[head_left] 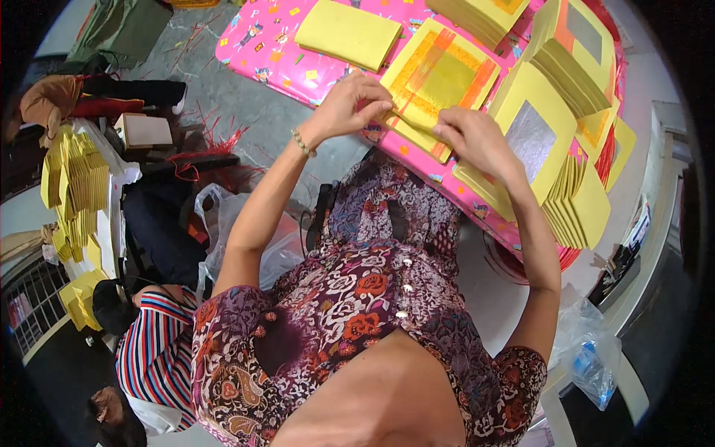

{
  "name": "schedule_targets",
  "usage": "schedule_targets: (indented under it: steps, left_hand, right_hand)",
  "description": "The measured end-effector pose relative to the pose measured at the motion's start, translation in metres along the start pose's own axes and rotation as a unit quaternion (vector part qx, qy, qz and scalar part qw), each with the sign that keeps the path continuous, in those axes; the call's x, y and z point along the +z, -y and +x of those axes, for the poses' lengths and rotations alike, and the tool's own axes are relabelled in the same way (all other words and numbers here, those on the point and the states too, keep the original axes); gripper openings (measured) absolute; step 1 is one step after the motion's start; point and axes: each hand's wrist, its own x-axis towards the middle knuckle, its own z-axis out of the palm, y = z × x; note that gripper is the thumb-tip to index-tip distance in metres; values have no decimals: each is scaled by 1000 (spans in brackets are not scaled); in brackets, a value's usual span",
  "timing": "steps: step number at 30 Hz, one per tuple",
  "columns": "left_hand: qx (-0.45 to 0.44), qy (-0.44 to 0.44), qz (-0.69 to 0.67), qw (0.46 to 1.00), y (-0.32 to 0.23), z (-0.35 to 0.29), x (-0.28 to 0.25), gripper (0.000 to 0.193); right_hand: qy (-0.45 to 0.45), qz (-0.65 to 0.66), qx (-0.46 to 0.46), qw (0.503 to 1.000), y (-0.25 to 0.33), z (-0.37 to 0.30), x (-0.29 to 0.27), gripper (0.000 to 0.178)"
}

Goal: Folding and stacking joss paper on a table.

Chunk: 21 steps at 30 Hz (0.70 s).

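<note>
In the head view, the left hand (350, 106) and the right hand (480, 141) were pinching a thin yellowish strip (412, 123) between them, over the near part of the orange-printed paper stack (443, 78). This stack lay on the pink worktop (272, 45). Left of it was a plain yellow bundle (348, 33); right of it, silver-squared yellow paper (530, 138).

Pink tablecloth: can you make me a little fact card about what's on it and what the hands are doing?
Tablecloth: pink, with little pictures
Left hand: pinches a thin yellowish strip
Right hand: pinches that strip too
Under the strip: decorated yellow paper
Right side: yellow paper stacks, one topped with a silver panel
</note>
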Motion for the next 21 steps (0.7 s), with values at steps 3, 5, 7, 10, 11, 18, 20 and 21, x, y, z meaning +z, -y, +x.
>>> schedule_targets:
  steps: [3,5,7,10,11,18,20,21]
  left_hand:
    - [40,-18,48,998,-12,2,-3,16]
    - [2,-9,119,993,-18,3,-4,15]
    - [19,-11,127,992,-17,6,-5,15]
    - [-22,-17,64,998,-25,12,-8,20]
    - [-15,-18,66,998,-30,16,-7,20]
    - [102,-150,156,971,-42,34,21,48]
    - [117,-120,177,970,-46,44,35,50]
    - [128,-90,198,968,-48,48,40,52]
  right_hand:
    - [-46,9,-19,999,20,-10,4,28]
    - [-94,-112,-38,989,29,-13,13,29]
    - [-119,-136,-54,982,23,-12,21,29]
    - [-99,-92,-18,991,16,-7,11,23]
    - [-105,-95,-18,990,12,-3,2,23]
    - [-125,-60,93,986,-21,34,-54,23]
    - [-152,-64,94,982,-40,47,-58,23]
    - [-175,-66,95,978,-49,54,-58,22]
